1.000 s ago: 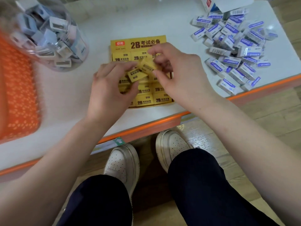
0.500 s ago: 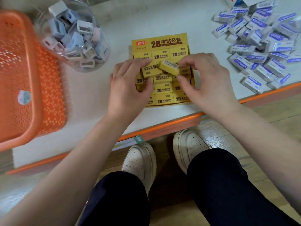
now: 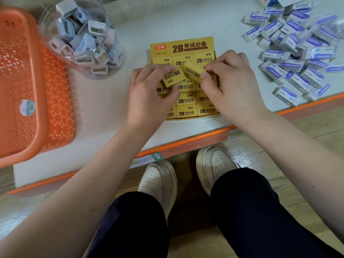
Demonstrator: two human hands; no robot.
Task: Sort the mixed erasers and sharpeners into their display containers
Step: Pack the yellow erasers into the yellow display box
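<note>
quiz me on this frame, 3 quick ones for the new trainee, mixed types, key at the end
1. True or false: the left hand holds a sharpener.
2. Where are the sharpeners kept? A) in the clear jar B) in the orange basket C) in the yellow box
3. Fill in: the loose white-and-blue erasers are heaped on the person's ___ side of the yellow display box.

Key
1. False: it pinches a yellow eraser, and the right hand pinches a second yellow eraser, both over the box.
2. A
3. right
</note>
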